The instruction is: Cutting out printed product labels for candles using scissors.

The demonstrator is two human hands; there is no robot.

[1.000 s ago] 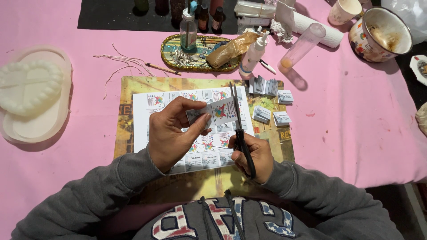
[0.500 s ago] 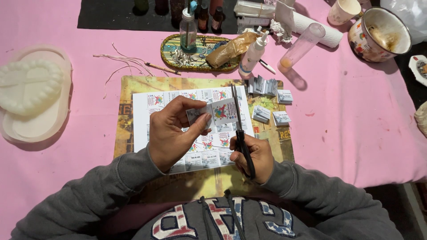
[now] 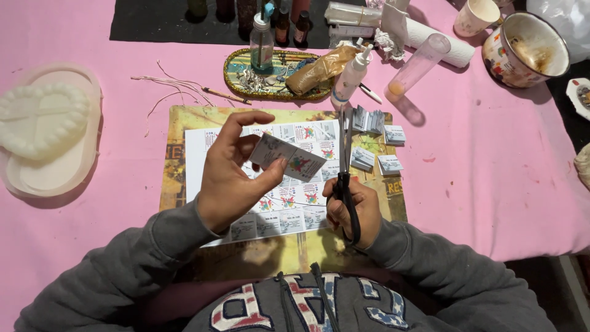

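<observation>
My left hand (image 3: 230,178) pinches a small printed paper strip (image 3: 289,158) between thumb and fingers, lifted above a white sheet of small printed labels (image 3: 289,209). The sheet lies on a yellowish mat (image 3: 178,129). My right hand (image 3: 353,212) grips black-handled scissors (image 3: 343,166), blades pointing away from me, just right of the strip. Cut label pieces (image 3: 375,138) lie in small piles at the mat's right side.
A white heart-shaped mould (image 3: 40,120) rests on a pale tray at the left. Behind the mat stand an oval gold-rimmed tray (image 3: 276,77) with a small bottle, a glue bottle (image 3: 351,77), a clear tube (image 3: 418,64), cups (image 3: 528,49) and thin strings (image 3: 172,86).
My left hand has lifted the paper strip slightly higher and opened its fingers more. The scissors stay in nearly the same place.
</observation>
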